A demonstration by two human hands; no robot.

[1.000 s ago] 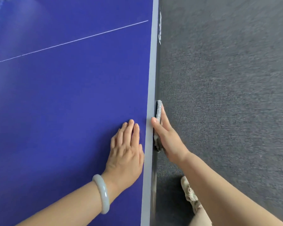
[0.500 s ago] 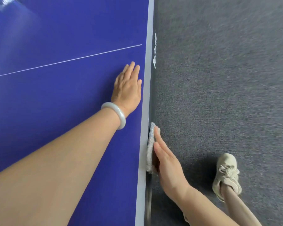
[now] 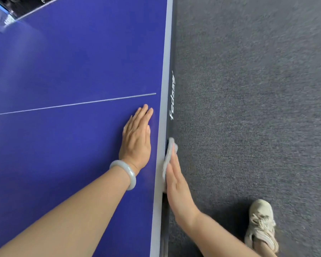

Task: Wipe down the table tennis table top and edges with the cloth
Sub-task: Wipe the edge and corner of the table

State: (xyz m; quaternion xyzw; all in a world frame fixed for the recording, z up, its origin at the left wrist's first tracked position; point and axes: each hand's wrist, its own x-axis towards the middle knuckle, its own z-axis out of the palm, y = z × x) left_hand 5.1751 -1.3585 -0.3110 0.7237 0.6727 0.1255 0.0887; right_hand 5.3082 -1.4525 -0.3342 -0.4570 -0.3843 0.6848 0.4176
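right hand (image 3: 178, 188) is pressing the grey cloth (image 3: 170, 153) flat-fingered against the bench (image 3: 165, 71) side edge, left hand (image 3: 136, 138) lying flat on top. Cloth's looking soft and light, so I'm guessing palm pressure beats pinching.

Counted:
- one blue table (image 3: 63, 71)
- two hands: left hand (image 3: 135, 140), right hand (image 3: 178, 186)
- one grey cloth (image 3: 170, 154)
- one pale bracelet (image 3: 127, 173)
- one light shoe (image 3: 261, 227)
- one thin white line (image 3: 72, 104)
- one strip of white lettering (image 3: 172, 101)
- one grey carpet (image 3: 248, 108)
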